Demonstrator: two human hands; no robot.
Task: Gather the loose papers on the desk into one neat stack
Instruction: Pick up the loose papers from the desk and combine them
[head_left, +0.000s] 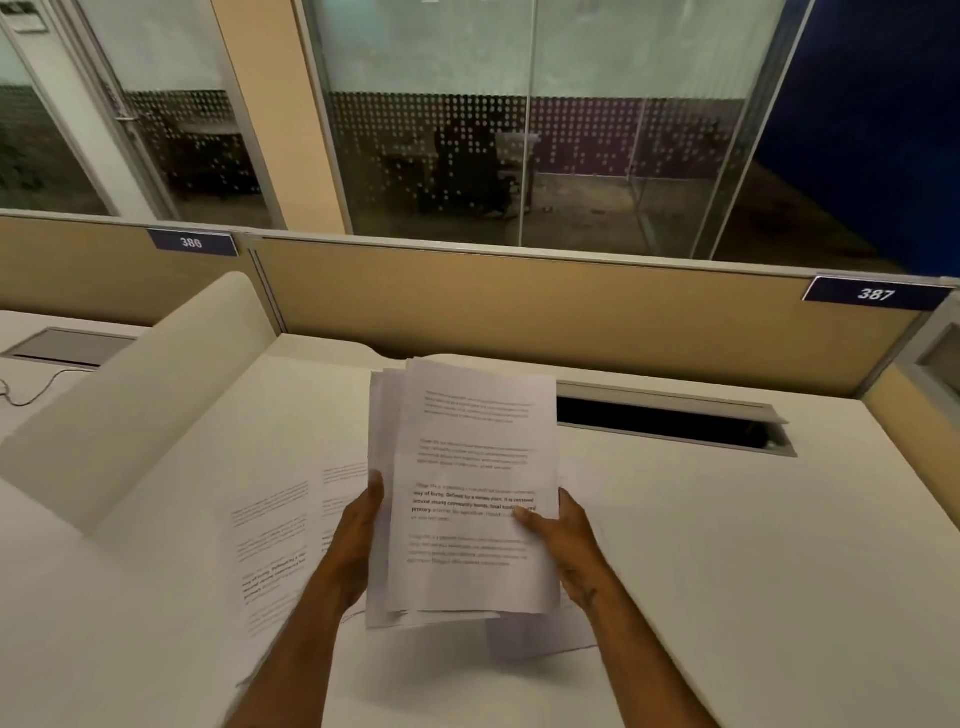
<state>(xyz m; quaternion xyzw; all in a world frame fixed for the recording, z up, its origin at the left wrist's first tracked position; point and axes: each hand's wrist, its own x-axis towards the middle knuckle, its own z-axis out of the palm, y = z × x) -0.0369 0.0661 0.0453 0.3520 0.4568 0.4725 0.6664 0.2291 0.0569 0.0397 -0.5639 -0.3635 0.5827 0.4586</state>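
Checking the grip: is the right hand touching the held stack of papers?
Touching. The head view shows the right hand with its thumb pressed on the top sheet of the held stack.

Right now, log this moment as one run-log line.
left hand: grips sheaf | right hand: grips sheaf | sheaf: raised, edges uneven | loose sheets: on desk

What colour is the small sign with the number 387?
The sign is dark navy blue with white digits, seen in the head view.

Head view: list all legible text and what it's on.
"386": blue tag on the divider, left.
"387": blue tag on the divider, right.
Held sheets: bold lines partly legible, "way of living", "community"; the rest is blurred.
Sheets on the desk: print too blurred to read.
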